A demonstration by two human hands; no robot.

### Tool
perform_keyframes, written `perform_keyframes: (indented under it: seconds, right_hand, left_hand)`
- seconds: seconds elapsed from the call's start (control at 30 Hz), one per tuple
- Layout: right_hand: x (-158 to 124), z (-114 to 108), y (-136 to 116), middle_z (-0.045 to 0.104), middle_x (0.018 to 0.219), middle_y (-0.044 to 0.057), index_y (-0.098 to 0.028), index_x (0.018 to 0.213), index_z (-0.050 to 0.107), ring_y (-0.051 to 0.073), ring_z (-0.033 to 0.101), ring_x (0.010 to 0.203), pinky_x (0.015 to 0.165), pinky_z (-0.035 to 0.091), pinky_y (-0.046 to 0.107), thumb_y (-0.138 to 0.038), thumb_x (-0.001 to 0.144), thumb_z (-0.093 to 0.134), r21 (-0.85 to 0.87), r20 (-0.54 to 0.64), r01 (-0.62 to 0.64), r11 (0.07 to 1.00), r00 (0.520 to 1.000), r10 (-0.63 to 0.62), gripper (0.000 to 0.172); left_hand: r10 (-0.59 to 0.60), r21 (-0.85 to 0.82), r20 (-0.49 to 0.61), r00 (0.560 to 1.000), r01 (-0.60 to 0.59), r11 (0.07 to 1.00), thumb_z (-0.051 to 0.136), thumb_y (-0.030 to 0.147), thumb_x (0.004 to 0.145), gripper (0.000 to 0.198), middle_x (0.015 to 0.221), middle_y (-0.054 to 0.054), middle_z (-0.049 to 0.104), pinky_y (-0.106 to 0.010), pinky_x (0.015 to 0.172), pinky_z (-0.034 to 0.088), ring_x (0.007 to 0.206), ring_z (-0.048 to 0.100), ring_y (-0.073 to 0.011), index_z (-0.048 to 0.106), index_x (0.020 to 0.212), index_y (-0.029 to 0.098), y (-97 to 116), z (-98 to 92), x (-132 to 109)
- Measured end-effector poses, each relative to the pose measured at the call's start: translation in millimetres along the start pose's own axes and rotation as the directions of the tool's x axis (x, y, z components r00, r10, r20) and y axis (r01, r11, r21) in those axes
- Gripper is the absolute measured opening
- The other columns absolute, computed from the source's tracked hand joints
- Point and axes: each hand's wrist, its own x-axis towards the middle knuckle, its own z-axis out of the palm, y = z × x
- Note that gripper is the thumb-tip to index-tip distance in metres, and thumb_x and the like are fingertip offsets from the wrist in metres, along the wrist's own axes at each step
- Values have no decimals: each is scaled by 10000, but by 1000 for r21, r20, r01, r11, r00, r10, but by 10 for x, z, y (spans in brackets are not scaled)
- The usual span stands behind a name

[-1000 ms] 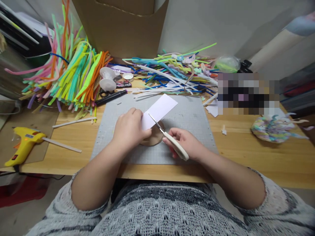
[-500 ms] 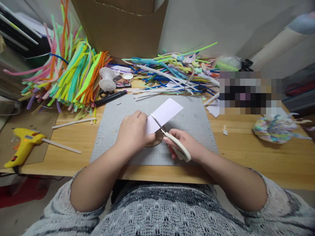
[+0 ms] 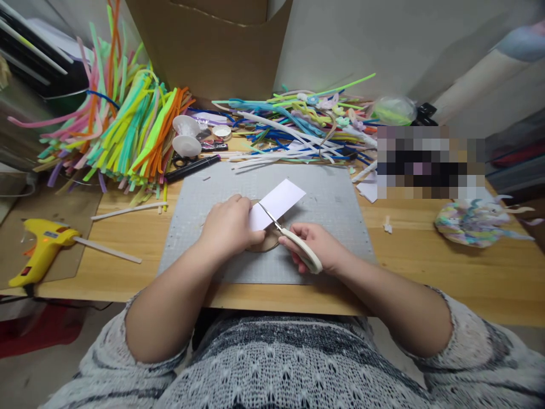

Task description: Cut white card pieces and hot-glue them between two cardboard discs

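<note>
Work status: a cut across the white paper appears to be in hand. The blades of the scissors lie across the paper, with one blade visible on its upper face. The paper appears to be one piece, its larger part extending to the far right of the blades. Separation is judged incomplete; the depth of the cut cannot be determined. No severed piece of this paper is visible on the cutting mat.

Location: the paper is held above the middle of the cutting mat, which lies on the table. A round cardboard piece shows below the paper, partly covered by the left hand. Whether the paper touches the cardboard cannot be determined.

Hand pose: the left hand pinches the near left end of the paper, thumb toward the near side, fingers bent together, back of the hand uppermost. The right hand is curled around the scissors' handles, with the blades directed to the far left. Thumb placement inside the handle is not clear. Both forearms reach inward from the near side, and the hands are near each other but apart.
</note>
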Motion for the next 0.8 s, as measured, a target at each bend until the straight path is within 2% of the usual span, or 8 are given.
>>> perform_keyframes:
  seconds: [0.17,0.27,0.3,0.37,0.43,0.53,0.63,0.8]
  right_hand:
    - [-1,-31,-46,527,417,-65,-205,669,417,77,485,294,264,305,152,-480,650,732,-41,42,-57,998,997,59,419]
    - [-58,-90,-137,535,435,-62,-198,674,431,70,489,302,268,297,139,-480,636,741,-39,40,-20,999,999,22,421]
    - [-69,-119,-164,537,442,-61,-195,683,442,68,488,303,269,293,137,-493,635,738,-20,9,20,1000,1000,-20,423]
    - [-62,-186,-196,545,462,-58,-187,712,469,68,492,315,278,310,137,-529,636,728,36,-128,135,990,983,-129,435]
    - [-8,-254,-193,552,478,-57,-183,726,484,68,502,330,295,349,145,-557,629,727,79,-303,259,963,926,-225,456]
    - [125,-332,-140,560,489,-57,-181,734,495,72,514,345,306,372,149,-570,606,746,88,-428,349,933,859,-281,480]
    - [245,-375,-78,563,484,-56,-183,738,491,76,512,341,296,364,151,-589,584,752,119,-435,364,924,855,-281,507]
    - [312,-414,-38,570,490,-50,-179,749,505,78,515,339,292,366,152,-600,581,751,169,-436,385,907,855,-282,515]
  left_hand:
    - [6,12,11,1000,-6,1000,631,441,654,379,931,-87,625,-368,663,434,815,605,-283,582,923,178,-53,-44,-5]
    - [-69,-76,-30,997,66,995,640,436,645,388,936,-69,621,-338,642,427,814,598,-254,569,936,189,-119,-97,4]
    - [-107,-117,-54,993,100,988,642,438,645,393,947,-66,620,-329,640,427,820,596,-246,565,941,191,-132,-103,14]
    - [-166,-191,-107,980,143,971,643,458,650,410,972,-66,620,-320,646,432,837,594,-237,562,950,191,-124,-86,42]
    - [-166,-224,-148,975,130,966,641,482,658,424,987,-74,621,-320,656,437,848,595,-236,568,952,185,-65,-37,80]
    - [-59,-141,-165,985,35,989,622,502,685,409,949,-94,632,-342,680,440,850,601,-259,594,922,170,88,39,147]
    - [20,-12,-106,994,-21,1000,603,501,704,410,912,-128,643,-366,690,442,845,611,-294,625,908,146,242,54,230]
    - [-10,117,-15,1000,12,993,621,463,698,457,926,-183,648,-369,667,456,838,632,-329,659,963,92,448,-9,375]
